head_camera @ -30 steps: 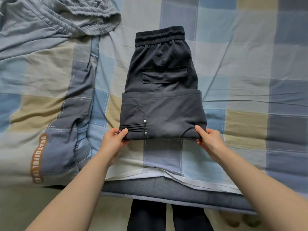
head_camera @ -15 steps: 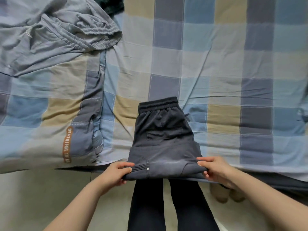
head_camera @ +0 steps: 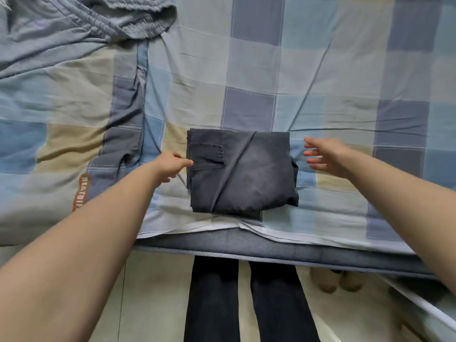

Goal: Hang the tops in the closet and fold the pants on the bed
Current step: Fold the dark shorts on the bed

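The dark grey pants (head_camera: 240, 172) lie folded into a compact square on the checked bed sheet (head_camera: 320, 77), near the bed's front edge. My left hand (head_camera: 171, 166) is at the bundle's left edge, with its fingertips touching the fabric by the pocket. My right hand (head_camera: 323, 154) hovers just right of the bundle with fingers spread, apart from it and holding nothing.
A grey-blue pair of pants (head_camera: 81, 23) with an elastic waistband lies spread across the bed's back left. A quilt with an orange label (head_camera: 81, 191) covers the left side. The mattress edge (head_camera: 271, 248) runs in front of my legs (head_camera: 246, 299).
The pants were folded once more, the lower half over the waistband, into a square. My right hand has let go and lifted away; my left hand stays at the left edge.
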A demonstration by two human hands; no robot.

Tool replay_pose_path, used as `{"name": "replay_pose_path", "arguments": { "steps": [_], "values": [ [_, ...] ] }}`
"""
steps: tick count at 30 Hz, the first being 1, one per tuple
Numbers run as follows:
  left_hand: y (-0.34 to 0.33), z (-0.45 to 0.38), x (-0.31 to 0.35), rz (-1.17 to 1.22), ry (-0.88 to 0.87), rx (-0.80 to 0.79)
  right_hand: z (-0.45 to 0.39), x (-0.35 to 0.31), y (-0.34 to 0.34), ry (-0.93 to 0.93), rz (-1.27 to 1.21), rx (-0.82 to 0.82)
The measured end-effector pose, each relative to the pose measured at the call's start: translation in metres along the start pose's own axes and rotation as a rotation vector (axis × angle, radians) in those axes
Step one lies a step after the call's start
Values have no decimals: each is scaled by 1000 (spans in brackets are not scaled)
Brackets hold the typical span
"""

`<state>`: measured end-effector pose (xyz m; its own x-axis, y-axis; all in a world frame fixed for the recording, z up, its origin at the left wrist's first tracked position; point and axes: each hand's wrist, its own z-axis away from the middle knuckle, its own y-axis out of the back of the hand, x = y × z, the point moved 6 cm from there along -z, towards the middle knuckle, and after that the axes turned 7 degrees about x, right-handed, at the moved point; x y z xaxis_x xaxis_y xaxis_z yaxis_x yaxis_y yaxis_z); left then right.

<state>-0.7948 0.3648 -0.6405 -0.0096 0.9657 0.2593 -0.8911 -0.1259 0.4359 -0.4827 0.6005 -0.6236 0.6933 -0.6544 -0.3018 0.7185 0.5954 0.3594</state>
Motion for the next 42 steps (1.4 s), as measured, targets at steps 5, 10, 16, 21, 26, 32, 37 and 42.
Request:
{"name": "replay_pose_path", "arguments": {
  "steps": [5,10,16,21,26,32,37,42],
  "values": [
    [-49,13,-35,183,84,-2,1,47,-48,5,219,-98],
    [-76,20,-58,306,-7,35,-3,81,-70,38,80,-87],
    [-66,14,-54,278,-176,141,-10,88,-69,166,7,15],
    [-52,25,-57,164,-250,467,-7,82,-55,260,37,21],
    [-57,-7,-87,109,151,442,-16,108,-63,-48,-36,-1],
    [-82,-28,-52,446,61,204,-24,110,-83,-163,-400,-59],
    [-100,-24,-71,489,107,121,-20,120,-114,-166,-323,-256],
    [-117,7,-86,705,211,-117,-7,122,-101,-101,-269,-414]
  ]
}}
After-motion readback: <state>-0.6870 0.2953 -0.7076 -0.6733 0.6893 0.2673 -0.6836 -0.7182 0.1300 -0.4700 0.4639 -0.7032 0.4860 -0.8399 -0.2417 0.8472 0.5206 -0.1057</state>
